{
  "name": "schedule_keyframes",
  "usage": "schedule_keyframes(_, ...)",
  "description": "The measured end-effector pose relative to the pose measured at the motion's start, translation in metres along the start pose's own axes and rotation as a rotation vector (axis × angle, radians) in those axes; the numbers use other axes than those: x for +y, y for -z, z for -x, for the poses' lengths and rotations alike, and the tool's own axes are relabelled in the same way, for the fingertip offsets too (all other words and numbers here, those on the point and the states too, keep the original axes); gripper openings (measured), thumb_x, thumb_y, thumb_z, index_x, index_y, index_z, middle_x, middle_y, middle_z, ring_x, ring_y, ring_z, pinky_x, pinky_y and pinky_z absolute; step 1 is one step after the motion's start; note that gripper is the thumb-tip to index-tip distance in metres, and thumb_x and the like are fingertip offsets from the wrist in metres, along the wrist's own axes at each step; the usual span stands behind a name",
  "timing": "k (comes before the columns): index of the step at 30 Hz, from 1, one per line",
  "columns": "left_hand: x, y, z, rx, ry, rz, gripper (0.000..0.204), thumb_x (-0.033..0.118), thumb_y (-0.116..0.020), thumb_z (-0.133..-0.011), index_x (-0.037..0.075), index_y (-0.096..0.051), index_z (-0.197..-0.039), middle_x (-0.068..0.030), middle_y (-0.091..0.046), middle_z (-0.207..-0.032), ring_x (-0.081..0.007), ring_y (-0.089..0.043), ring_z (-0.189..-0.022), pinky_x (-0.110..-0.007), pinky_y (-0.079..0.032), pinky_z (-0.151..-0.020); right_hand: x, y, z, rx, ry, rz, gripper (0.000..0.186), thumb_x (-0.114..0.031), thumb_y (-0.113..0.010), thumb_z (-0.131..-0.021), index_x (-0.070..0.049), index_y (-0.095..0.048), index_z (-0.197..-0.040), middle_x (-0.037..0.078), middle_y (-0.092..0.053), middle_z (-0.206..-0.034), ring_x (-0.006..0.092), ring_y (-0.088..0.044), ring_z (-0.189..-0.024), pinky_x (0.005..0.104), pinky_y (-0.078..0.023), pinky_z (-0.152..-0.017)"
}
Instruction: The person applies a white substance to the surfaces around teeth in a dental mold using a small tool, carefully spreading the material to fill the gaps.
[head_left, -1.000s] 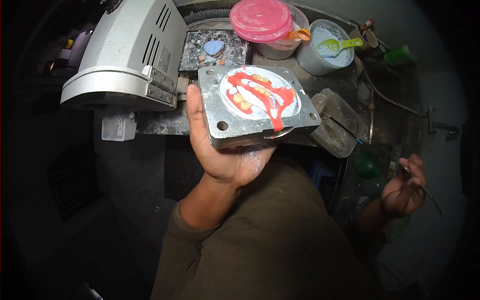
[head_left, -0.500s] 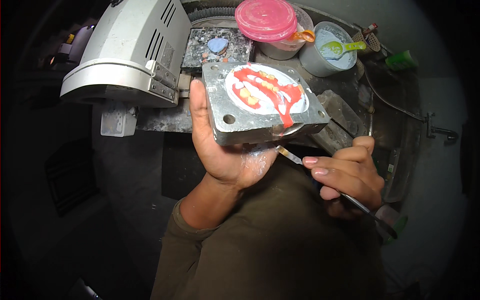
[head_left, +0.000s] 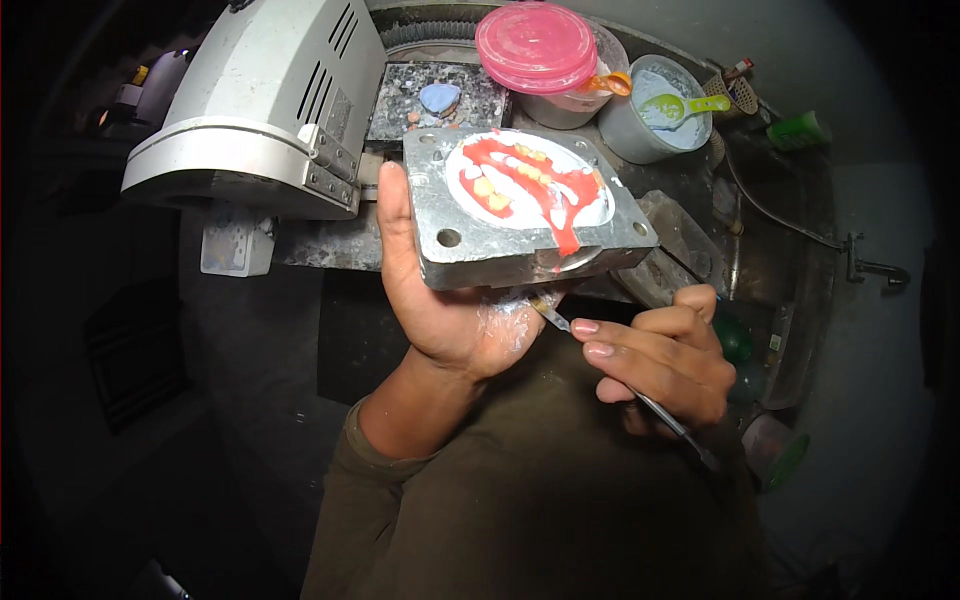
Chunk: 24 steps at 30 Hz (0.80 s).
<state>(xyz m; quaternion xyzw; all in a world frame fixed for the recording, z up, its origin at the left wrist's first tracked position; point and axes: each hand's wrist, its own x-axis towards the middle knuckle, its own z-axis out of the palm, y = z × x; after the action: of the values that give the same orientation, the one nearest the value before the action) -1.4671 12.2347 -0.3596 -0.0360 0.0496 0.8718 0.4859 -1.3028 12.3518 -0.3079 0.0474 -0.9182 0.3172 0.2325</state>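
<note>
My left hand point(head_left: 435, 315) supports a metal denture flask point(head_left: 500, 268) from below, thumb up along its left side and other fingers hidden beneath. White plaster point(head_left: 512, 188) fills its round opening, with red wax point(head_left: 562, 215) and yellowish teeth point(head_left: 530, 170) set in it. A strip of the red wax runs over the flask's front edge. In my right hand point(head_left: 665, 355), closed in a pen-like grip, is a wax spatula point(head_left: 668, 417). Its blade tip meets the heel of my left palm, where whitish, flaky residue point(head_left: 505, 325) sticks to the skin.
A white machine point(head_left: 260, 100) stands at the far left. Behind the flask lie a speckled plate point(head_left: 480, 90) with a blue lump point(head_left: 439, 97), a pink-lidded tub point(head_left: 535, 45) with an orange scoop point(head_left: 608, 84), and a powder bucket point(head_left: 630, 130) with a green scoop point(head_left: 685, 106). A tap point(head_left: 870, 268) is right.
My right hand has moved left with the spatula, bringing the blade from the palm's edge further onto my left palm. The flask has stayed nearly where it was.
</note>
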Motion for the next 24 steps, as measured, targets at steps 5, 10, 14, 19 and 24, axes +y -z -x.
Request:
schedule_keyframes(5, 0.005, -0.006, 0.0, 0.022, -0.002, -0.014, 0.082, 0.072, -0.033, -0.1, 0.004, -0.05, -0.142, -0.018, -0.06, -0.137, -0.035, -0.059, -0.124, -0.056, -0.048, -0.106, 0.001, -0.009, 0.002, 0.009, 0.032, 0.076, 0.037, -0.021, -0.082, -0.082, -0.009, -0.074, -0.115, 0.003, -0.077, -0.116, 0.0108, -0.057, -0.078, 0.0297, -0.035, -0.07)
schedule_keyframes(10, 0.013, -0.004, 0.001, 0.023, 0.038, 0.011, 0.084, 0.075, -0.033, -0.099, 0.006, -0.05, -0.143, -0.0177, -0.059, -0.137, -0.036, -0.058, -0.125, -0.059, -0.047, -0.105, -0.006, -0.015, 0.011, 0.007, 0.064, 0.141, 0.035, -0.022, -0.082, -0.082, -0.01, -0.074, -0.114, 0.002, -0.076, -0.119, 0.01, -0.057, -0.081, 0.0289, -0.035, -0.07)
schedule_keyframes(14, 0.017, -0.001, 0.002, 0.047, 0.012, -0.015, 0.084, 0.075, -0.033, -0.099, 0.006, -0.05, -0.144, -0.0171, -0.059, -0.138, -0.0362, -0.058, -0.125, -0.059, -0.047, -0.105, -0.008, -0.015, 0.01, 0.0, 0.074, 0.131, 0.034, -0.023, -0.081, -0.083, -0.011, -0.073, -0.114, 0.002, -0.076, -0.119, 0.0097, -0.057, -0.082, 0.0285, -0.035, -0.07)
schedule_keyframes(19, 0.019, 0.002, 0.003, 0.078, -0.027, -0.045, 0.081, 0.073, -0.033, -0.1, 0.006, -0.049, -0.143, -0.0159, -0.059, -0.137, -0.0346, -0.059, -0.124, -0.057, -0.047, -0.105, -0.004, -0.017, -0.002, 0.03, 0.023, 0.087, 0.03, -0.022, -0.079, -0.088, -0.009, -0.072, -0.114, 0.005, -0.077, -0.114, 0.011, -0.06, -0.077, 0.028, -0.037, -0.07)
schedule_keyframes(24, 0.019, 0.003, 0.001, 0.023, -0.017, 0.006, 0.081, 0.072, -0.032, -0.101, 0.005, -0.047, -0.145, -0.0168, -0.056, -0.141, -0.0359, -0.056, -0.128, -0.058, -0.045, -0.107, 0.0, -0.023, -0.008, 0.14, -0.022, -0.012, 0.024, -0.019, -0.076, -0.092, -0.005, -0.072, -0.112, 0.007, -0.079, -0.104, 0.0133, -0.064, -0.071, 0.0294, -0.038, -0.066)
